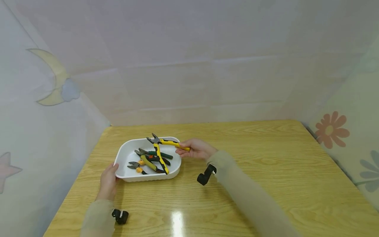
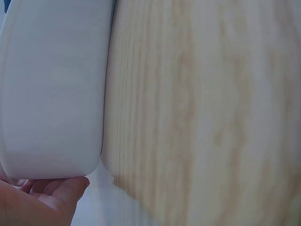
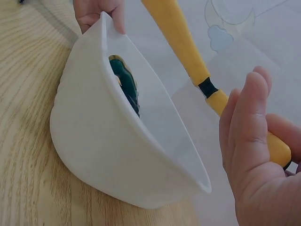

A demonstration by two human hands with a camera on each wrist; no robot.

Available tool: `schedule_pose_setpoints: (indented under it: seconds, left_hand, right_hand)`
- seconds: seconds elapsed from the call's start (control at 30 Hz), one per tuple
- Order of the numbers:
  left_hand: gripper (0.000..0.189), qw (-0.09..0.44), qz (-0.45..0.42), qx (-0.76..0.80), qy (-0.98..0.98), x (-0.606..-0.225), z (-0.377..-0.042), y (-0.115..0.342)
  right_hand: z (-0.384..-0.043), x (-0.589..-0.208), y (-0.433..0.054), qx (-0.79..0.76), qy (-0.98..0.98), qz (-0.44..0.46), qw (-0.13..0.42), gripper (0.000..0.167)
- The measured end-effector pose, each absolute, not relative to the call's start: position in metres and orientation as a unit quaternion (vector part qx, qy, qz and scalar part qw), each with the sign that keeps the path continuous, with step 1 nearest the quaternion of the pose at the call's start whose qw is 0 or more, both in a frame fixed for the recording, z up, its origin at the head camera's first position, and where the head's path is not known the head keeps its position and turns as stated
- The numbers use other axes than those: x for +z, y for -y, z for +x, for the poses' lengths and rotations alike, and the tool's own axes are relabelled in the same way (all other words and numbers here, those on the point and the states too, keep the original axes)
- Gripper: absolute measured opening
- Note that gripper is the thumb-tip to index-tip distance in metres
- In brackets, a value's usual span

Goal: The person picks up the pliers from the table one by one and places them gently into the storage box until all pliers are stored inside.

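Observation:
A white plastic basin [image 1: 142, 178] stands toward the left of the table with several pliers inside. My left hand [image 1: 108, 180] grips its left end, the thumb up at the rim; in the left wrist view that hand [image 2: 52, 198] lies against the basin's end wall. My right hand [image 1: 196, 149] holds yellow-and-black pliers [image 1: 169, 142] by the end of one handle. The pliers are spread wide over the basin, head at its far side and the other handle angled down across it. Below lie green-handled pliers [image 1: 165, 156], olive-handled pliers [image 1: 148, 162] and small orange-and-black pliers [image 1: 138, 169].
The wooden table [image 1: 266, 158] extends to the right of the basin and toward me. Printed cloth walls [image 1: 207, 82] close off the back and both sides. A black wrist mount [image 1: 204, 177] juts from the right sleeve, another from the left sleeve [image 1: 99, 214].

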State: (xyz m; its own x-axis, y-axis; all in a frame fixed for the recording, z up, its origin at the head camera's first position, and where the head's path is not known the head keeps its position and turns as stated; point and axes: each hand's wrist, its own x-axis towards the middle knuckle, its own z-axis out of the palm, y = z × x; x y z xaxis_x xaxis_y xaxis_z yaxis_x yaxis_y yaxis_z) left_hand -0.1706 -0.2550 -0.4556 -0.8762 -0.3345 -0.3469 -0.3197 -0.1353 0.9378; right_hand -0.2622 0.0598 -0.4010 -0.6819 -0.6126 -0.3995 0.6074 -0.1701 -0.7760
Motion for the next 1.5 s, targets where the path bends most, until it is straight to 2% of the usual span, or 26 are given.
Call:
schedule_pose_setpoints:
  seconds: [0.47,0.93,1.2,1.37,1.5]
  left_hand:
    - [0.057,0.007,0.244,-0.716,0.654,-0.455,-0.169,0.257]
    - [0.056,0.004,0.239,-0.721,0.650,-0.455,-0.170,0.255]
    - [0.056,0.005,0.241,-0.724,0.646,-0.454,-0.170,0.253]
    - [0.055,0.002,0.244,-0.720,0.650,-0.454,-0.170,0.254]
    - [0.055,0.000,0.249,-0.715,0.653,-0.454,-0.170,0.254]
  right_hand:
    - [-0.273,-0.401,-0.019,-0.710,-0.553,0.015,0.436,0.018]
    - [-0.284,-0.404,0.011,-0.664,-0.618,0.041,0.419,0.030]
    - [-0.283,-0.408,0.016,-0.634,-0.638,0.024,0.437,0.013]
    - [-0.280,-0.408,0.025,-0.600,-0.686,0.027,0.412,0.020]
    - [-0.279,-0.412,0.032,-0.566,-0.741,0.046,0.358,0.026]
